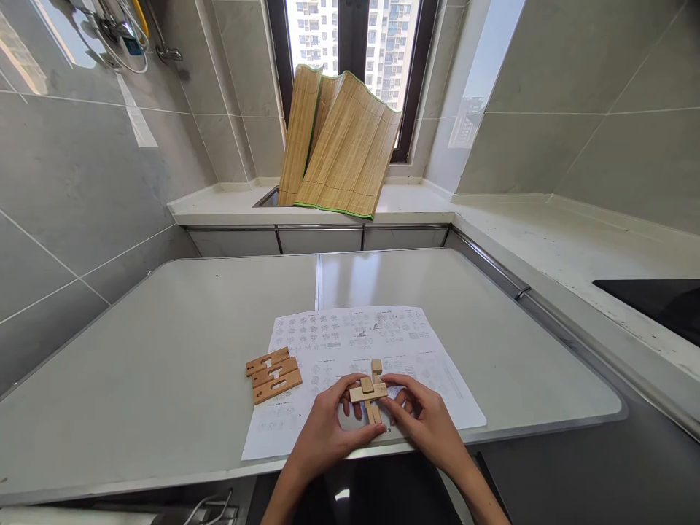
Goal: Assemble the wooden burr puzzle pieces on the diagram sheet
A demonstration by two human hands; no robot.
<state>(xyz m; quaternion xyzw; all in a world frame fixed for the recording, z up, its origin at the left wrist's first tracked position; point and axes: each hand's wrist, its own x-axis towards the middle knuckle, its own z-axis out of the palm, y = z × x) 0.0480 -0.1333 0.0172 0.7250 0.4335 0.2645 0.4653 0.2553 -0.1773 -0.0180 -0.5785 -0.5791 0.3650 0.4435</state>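
Note:
Near the table's front edge, several light wooden puzzle pieces are joined crosswise into a small wooden puzzle [370,392]. My left hand [335,417] grips it from the left, its thumb at the lower end and its fingers behind the left side. From the other side, my right hand [424,414] pinches the right end of the crosspiece between thumb and fingers. Beneath both hands lies a large white instruction sheet [328,372] printed with small diagrams. To the left, flat brown wooden pieces with slots [273,375] lie side by side, partly over the sheet's edge.
The white folding table [208,313] has a seam down its far half. Behind it, a bamboo mat [350,149] leans against the window on a white ledge. A counter [547,233] with a black panel [656,299] runs along the right. Tiled walls flank the table.

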